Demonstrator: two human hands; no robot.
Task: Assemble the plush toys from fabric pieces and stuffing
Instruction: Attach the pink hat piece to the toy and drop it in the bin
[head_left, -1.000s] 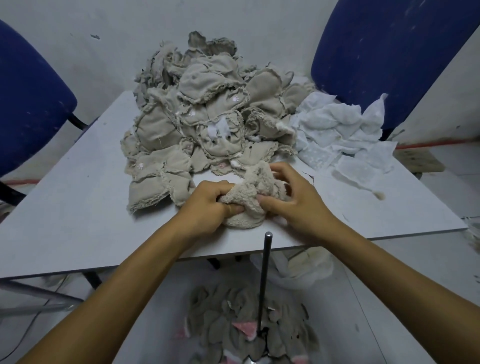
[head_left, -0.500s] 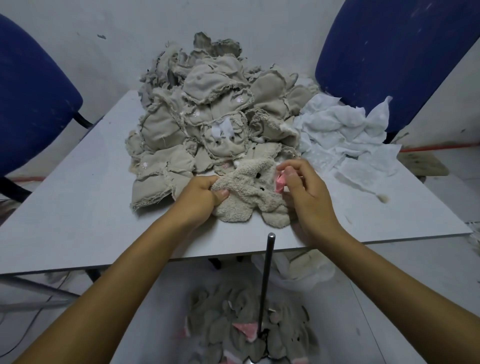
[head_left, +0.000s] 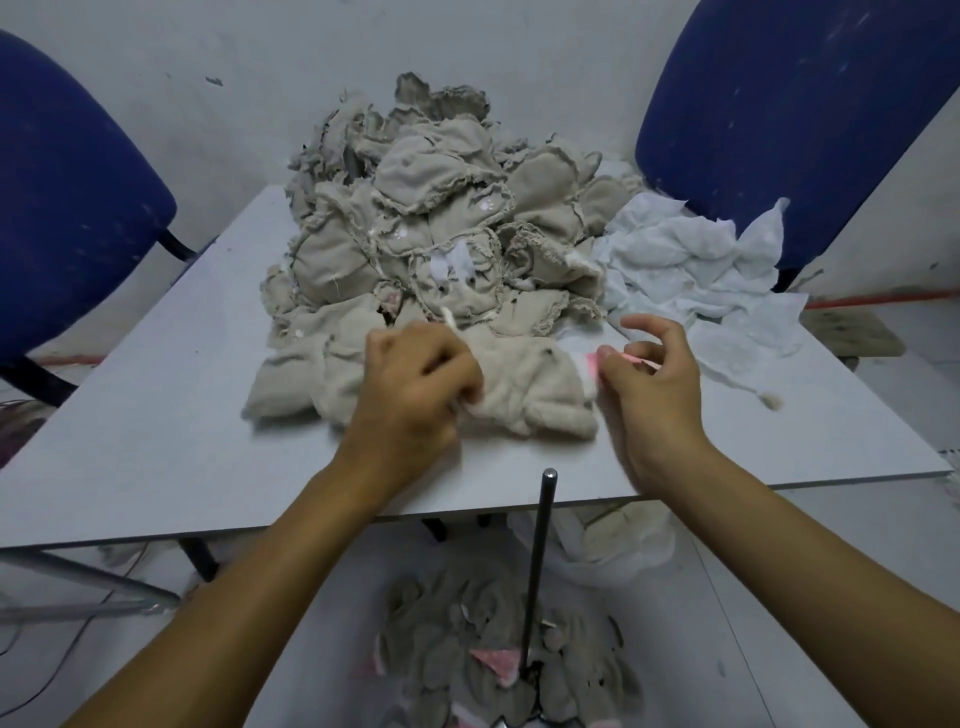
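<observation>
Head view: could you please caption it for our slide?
Both hands stretch a plush toy skin before a fabric pile.

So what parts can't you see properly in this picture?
- Left hand fingertips: head view, curled under the fuzzy toy skin.
- Pink piece: mostly covered by the right hand and blurred.
- Toys on the floor: cut off by the bottom edge.

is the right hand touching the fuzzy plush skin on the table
Touching. The head view shows the right hand pinching the pink-lined ear of the plush skin, fingertips pressed on the fabric.
</observation>
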